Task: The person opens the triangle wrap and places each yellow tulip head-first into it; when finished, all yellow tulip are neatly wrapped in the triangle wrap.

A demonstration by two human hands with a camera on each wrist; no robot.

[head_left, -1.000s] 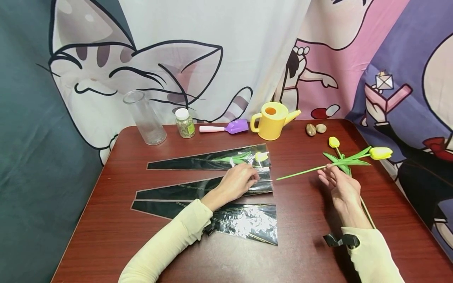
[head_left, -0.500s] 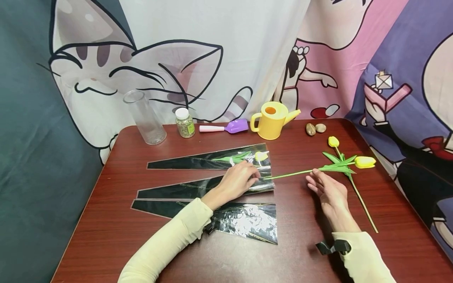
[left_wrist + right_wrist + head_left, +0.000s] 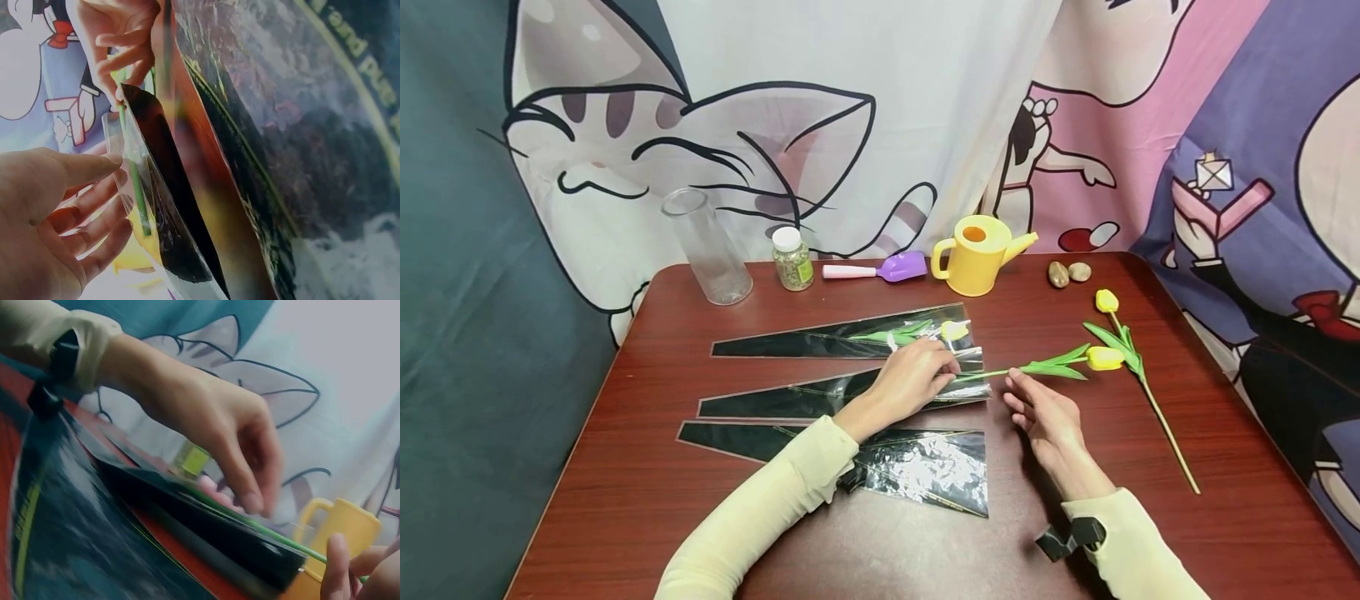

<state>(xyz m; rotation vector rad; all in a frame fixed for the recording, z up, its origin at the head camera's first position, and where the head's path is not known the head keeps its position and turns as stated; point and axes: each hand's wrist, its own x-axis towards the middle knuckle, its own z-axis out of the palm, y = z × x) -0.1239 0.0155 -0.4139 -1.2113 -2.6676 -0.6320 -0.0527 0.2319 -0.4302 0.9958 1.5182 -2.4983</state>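
The right hand (image 3: pixel 1047 410) pinches the green stem of a yellow tulip (image 3: pixel 1103 358), whose bloom lies flat on the table (image 3: pixel 625 500) well right of the fingers, while the stem's cut end reaches into the open mouth of the middle cellophane sleeve (image 3: pixel 820 395). The left hand (image 3: pixel 912 377) pinches that mouth's upper film, fingers curled over it. A second tulip (image 3: pixel 1107 301) lies just beyond the bloom.

Three yellow tulips (image 3: pixel 1105 358), three plastic sleeves (image 3: pixel 917 471), two pebbles (image 3: pixel 1058 274), one glass vase (image 3: pixel 706 247), one jar (image 3: pixel 792 259), one scoop (image 3: pixel 880 270), one watering can (image 3: pixel 976 255).
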